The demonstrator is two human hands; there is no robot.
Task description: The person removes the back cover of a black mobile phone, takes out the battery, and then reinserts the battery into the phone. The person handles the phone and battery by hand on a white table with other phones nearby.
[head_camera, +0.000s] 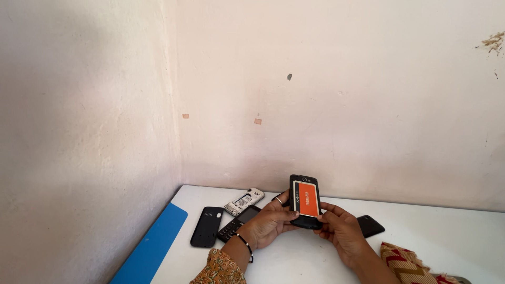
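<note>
A black phone (305, 202) with its back cover off is held upright above the white table (447, 236), between both hands. An orange battery is seen seated in the open back of the phone, facing the camera.

The left hand (271, 221) is closed around the phone's left edge and lower corner, the thumb laid against the back near the battery. A ring is noted on one finger and a thin bangle on the wrist; a patterned sleeve (218, 268) is seen at the forearm.

The right hand (342, 229) is curled around the phone's lower right corner, the fingertips pressed against its edge. Whether the thumb touches the battery cannot be told.

Just behind the left hand, a dark keypad phone (236, 222) is found lying flat on the table, partly hidden by the hand. Beside it, toward the table's left edge, a black back cover (206, 227) is laid flat. Nearer the far edge, by the wall, a silver phone body (243, 201) with its back open is laid at an angle.

Behind the right hand, a further black phone or cover (371, 225) is seen lying flat; which of the two it is cannot be told.

A blue strip (152, 247) is seen along the left edge of the table. A red and cream patterned cloth (407, 265) is lying at the near right edge. The table is set into a corner of two pale plastered walls (336, 94).
</note>
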